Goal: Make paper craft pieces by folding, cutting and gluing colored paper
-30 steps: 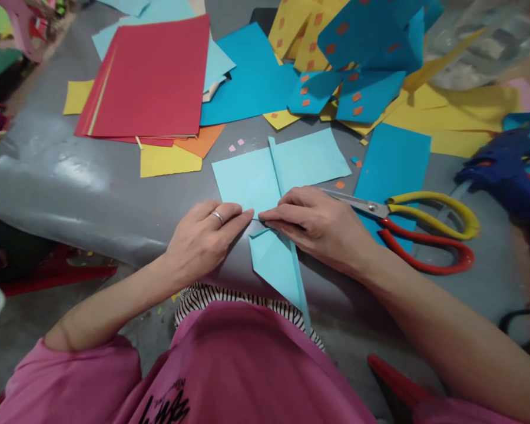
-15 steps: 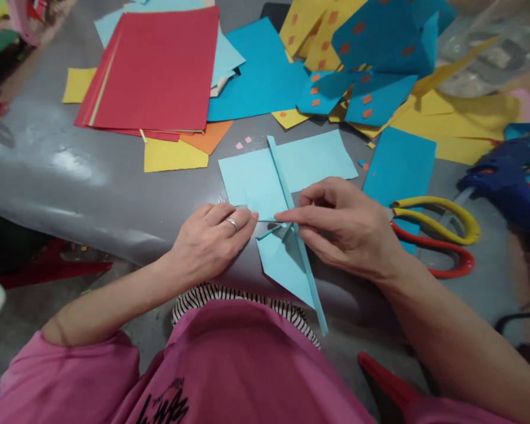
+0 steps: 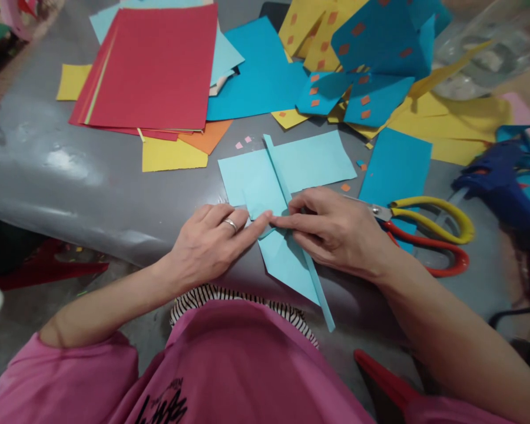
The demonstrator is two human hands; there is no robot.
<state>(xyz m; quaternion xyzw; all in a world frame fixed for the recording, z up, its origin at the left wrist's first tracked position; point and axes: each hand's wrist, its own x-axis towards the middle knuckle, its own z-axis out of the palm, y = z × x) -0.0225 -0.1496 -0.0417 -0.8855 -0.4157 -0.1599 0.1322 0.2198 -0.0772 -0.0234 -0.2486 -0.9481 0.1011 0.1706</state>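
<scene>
A sheet of light-blue paper (image 3: 267,194), cut to a cross-like outline, lies on the grey-covered surface (image 3: 115,200), its lower end towards the near edge. A folded strip (image 3: 276,165) runs lengthwise along its middle.

The left hand (image 3: 221,241), with a silver ring (image 3: 231,224), touches the light-blue paper from its left side. Its fingers are close together and rest on the sheet; whether the thumb grips from beneath cannot be told. The right hand (image 3: 335,232) is narrow, its fingers drawn together on the folded strip and pinching the light-blue paper. The index fingertips of both hands meet, or nearly meet, over the paper.

To the right of the light-blue paper, scissors (image 3: 382,213) with one yellow and one red handle lie across a blue sheet (image 3: 397,156); their blades are largely hidden behind the right hand. Farther right of the paper is a blue glue gun (image 3: 494,176).

Beyond the light-blue paper, to its left, is a stack of red paper (image 3: 154,70), with a yellow piece (image 3: 174,155) and an orange piece (image 3: 214,134) at its near side. Beyond it to the right stands a blue paper form (image 3: 382,41) bearing orange squares.
</scene>
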